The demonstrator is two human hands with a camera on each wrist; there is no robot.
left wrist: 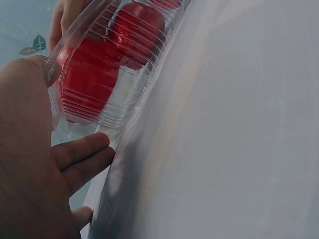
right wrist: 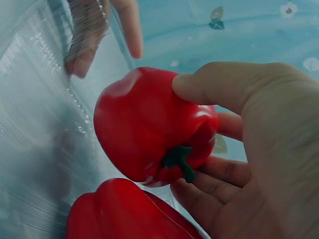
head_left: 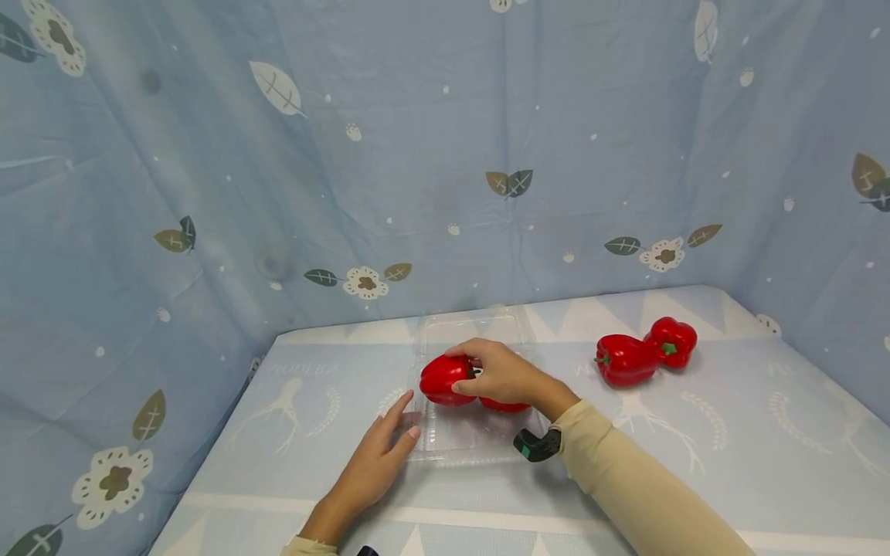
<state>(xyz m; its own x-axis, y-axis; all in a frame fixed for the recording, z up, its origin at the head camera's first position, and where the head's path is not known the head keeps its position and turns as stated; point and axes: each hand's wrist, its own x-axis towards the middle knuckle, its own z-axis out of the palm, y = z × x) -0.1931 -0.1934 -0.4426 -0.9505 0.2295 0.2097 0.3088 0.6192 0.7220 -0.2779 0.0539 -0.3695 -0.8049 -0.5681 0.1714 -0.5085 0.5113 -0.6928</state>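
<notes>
My right hand (head_left: 504,374) grips a red bell pepper (head_left: 445,382) by its stem end, thumb on one side and fingers round the other. This pepper is over the left part of a clear plastic clamshell container (head_left: 455,439). A second red pepper (right wrist: 119,214) lies in the container, partly hidden under my right hand in the head view. My left hand (head_left: 371,463) is at the container's left side with its fingers extended. In the left wrist view its thumb (left wrist: 52,72) rests at the rim, and the fingers reach along the ribbed wall.
Two more red peppers, one on its side (head_left: 626,361) and one with its green stem forward (head_left: 670,342), lie together on the table at right. The container's open lid (head_left: 473,326) lies toward the back. A blue patterned curtain (head_left: 445,154) hangs behind the table (head_left: 278,494).
</notes>
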